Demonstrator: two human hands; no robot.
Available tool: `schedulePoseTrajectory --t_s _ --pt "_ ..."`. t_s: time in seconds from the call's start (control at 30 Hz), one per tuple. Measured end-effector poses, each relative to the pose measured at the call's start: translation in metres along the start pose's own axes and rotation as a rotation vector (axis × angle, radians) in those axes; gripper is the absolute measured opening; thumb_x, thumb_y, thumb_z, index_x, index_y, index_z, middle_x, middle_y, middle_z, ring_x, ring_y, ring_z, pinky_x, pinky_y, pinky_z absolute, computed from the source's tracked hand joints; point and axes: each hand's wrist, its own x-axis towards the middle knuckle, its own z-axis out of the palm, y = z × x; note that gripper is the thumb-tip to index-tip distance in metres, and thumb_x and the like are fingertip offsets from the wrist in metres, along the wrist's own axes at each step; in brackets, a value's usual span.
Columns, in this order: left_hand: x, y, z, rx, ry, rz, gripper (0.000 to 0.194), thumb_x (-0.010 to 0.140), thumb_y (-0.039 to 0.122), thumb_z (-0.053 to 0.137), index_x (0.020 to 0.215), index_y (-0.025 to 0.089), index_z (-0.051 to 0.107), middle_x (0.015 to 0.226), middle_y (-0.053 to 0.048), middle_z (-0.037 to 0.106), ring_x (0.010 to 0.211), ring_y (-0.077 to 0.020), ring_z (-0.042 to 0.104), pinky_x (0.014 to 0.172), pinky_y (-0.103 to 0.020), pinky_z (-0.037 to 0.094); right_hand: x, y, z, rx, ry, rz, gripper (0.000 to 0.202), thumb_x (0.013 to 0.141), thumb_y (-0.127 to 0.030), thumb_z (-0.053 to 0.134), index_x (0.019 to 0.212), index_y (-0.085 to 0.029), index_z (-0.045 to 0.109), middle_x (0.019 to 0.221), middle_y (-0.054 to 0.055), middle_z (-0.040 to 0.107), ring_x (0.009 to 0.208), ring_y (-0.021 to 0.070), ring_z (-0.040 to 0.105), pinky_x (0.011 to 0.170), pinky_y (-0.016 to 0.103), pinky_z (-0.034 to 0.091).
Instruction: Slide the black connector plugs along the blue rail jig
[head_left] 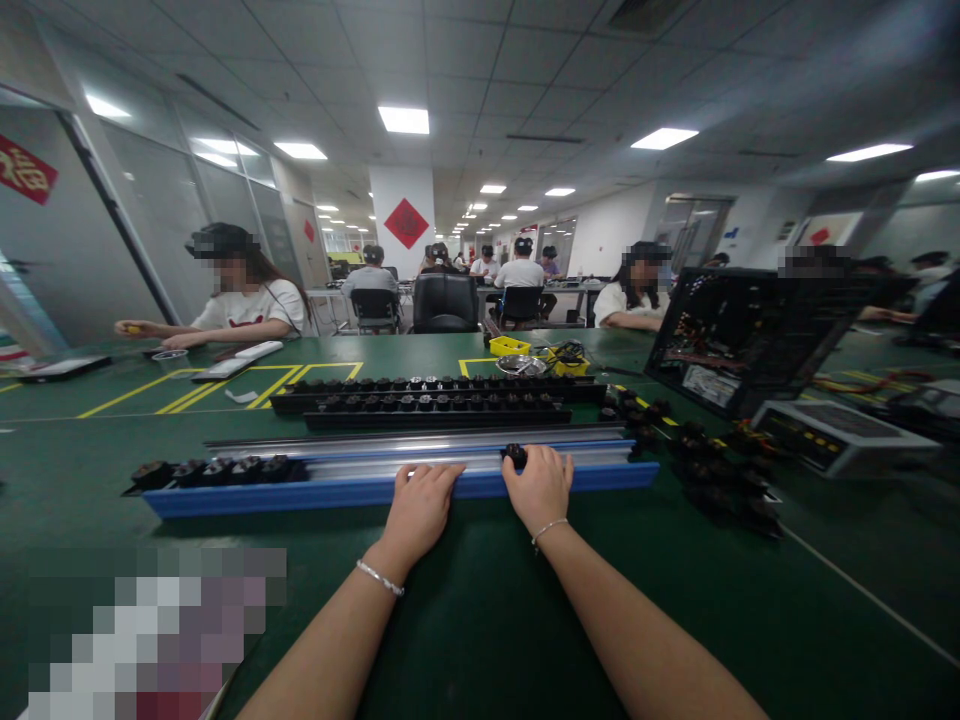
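A long blue rail [247,502] with a silvery channel inside lies across the table in front of me. My left hand [420,508] is closed over its front edge near the middle, fingers bent into the channel. Further right, my right hand [541,488] pinches a small black round-topped part [514,455] at the channel; whether it is seated there I cannot tell. Several similar black parts [247,468] sit in a row at the rail's left end. Right behind the blue rail runs another dark rail with a silvery strip [420,440].
Two black rails [442,420] filled with black parts lie farther back. Loose black parts [720,470] pile up at the right. Beyond are an open computer case [720,340], a power supply box [840,435] and yellow trays [510,346]. Co-workers sit across the table.
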Motion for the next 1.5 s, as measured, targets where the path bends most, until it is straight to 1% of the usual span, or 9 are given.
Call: schedulePoseTrajectory --t_s 0.6,0.9,1.1,1.27,1.5 --pt "0.000 0.000 0.001 0.009 0.006 -0.005 0.042 0.087 0.014 0.037 0.122 0.033 0.050 0.110 -0.001 0.065 0.099 -0.0187 0.055 0.094 -0.042 0.031 0.005 0.006 -0.005 -0.019 -0.010 0.019 0.025 0.077 -0.036 0.049 0.087 -0.016 0.061 0.091 0.010 0.064 0.098 0.0250 0.052 0.101 0.042 0.020" --pt "0.000 0.000 -0.001 0.013 0.008 -0.009 0.038 0.089 0.018 0.036 0.122 0.032 0.051 0.109 -0.001 0.065 0.099 -0.0183 0.056 0.093 -0.041 0.032 0.006 0.009 -0.007 -0.021 -0.012 0.024 0.025 0.078 -0.036 0.048 0.083 -0.016 0.061 0.089 0.010 0.064 0.095 0.0251 0.052 0.097 0.040 0.024" --pt "0.001 0.001 -0.002 0.007 0.005 -0.007 0.037 0.090 0.018 0.036 0.121 0.032 0.051 0.108 -0.001 0.066 0.098 -0.0185 0.056 0.093 -0.043 0.031 0.007 0.009 -0.007 -0.036 -0.008 0.032 0.026 0.077 -0.037 0.049 0.084 -0.016 0.061 0.088 0.011 0.064 0.096 0.0250 0.052 0.098 0.041 0.022" --pt "0.001 0.001 -0.002 0.002 0.012 -0.007 0.036 0.090 0.020 0.036 0.121 0.031 0.051 0.108 0.000 0.066 0.098 -0.0176 0.057 0.091 -0.041 0.032 0.007 0.011 -0.006 -0.031 -0.001 0.035 0.026 0.077 -0.037 0.049 0.085 -0.015 0.061 0.088 0.011 0.064 0.096 0.0251 0.052 0.099 0.041 0.022" --pt "0.000 0.000 -0.001 -0.004 0.014 -0.005 0.036 0.091 0.020 0.035 0.121 0.031 0.051 0.109 -0.001 0.066 0.099 -0.0181 0.056 0.091 -0.041 0.032 0.008 0.013 -0.007 -0.042 0.010 0.039 0.026 0.076 -0.036 0.049 0.085 -0.015 0.061 0.088 0.011 0.064 0.093 0.0249 0.053 0.095 0.040 0.025"
